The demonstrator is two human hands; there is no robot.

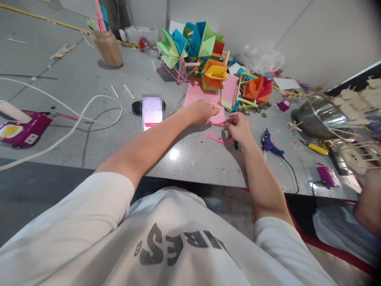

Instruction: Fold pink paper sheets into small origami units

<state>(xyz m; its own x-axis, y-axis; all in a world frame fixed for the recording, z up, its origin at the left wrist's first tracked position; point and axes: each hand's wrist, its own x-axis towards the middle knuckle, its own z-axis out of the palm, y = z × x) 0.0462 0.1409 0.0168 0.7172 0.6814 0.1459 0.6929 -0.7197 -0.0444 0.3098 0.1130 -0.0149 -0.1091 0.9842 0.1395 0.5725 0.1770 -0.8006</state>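
Observation:
My left hand point(202, 112) is closed, its fingers pressed on the near part of a pink sheet of paper point(195, 93) that lies flat on the table. My right hand point(240, 128) pinches the sheet's near right corner between thumb and fingers. Below that hand a dark-ended object point(236, 145) shows in part; I cannot tell whether it is held. A flat pink strip with holes point(216, 138) lies between my hands and the table edge. Behind the sheet stand folded paper shapes point(204, 41) in blue, green and orange, with a yellow one point(214, 74) resting on its far end.
A phone point(153, 113) lies left of my left forearm. A blue glue gun point(270, 143) and its cord lie to the right, near a metal bowl point(318, 115) and a yellow-handled tool point(318, 149). White cable point(86, 107) loops on the left. Another person's arm point(369, 202) is at far right.

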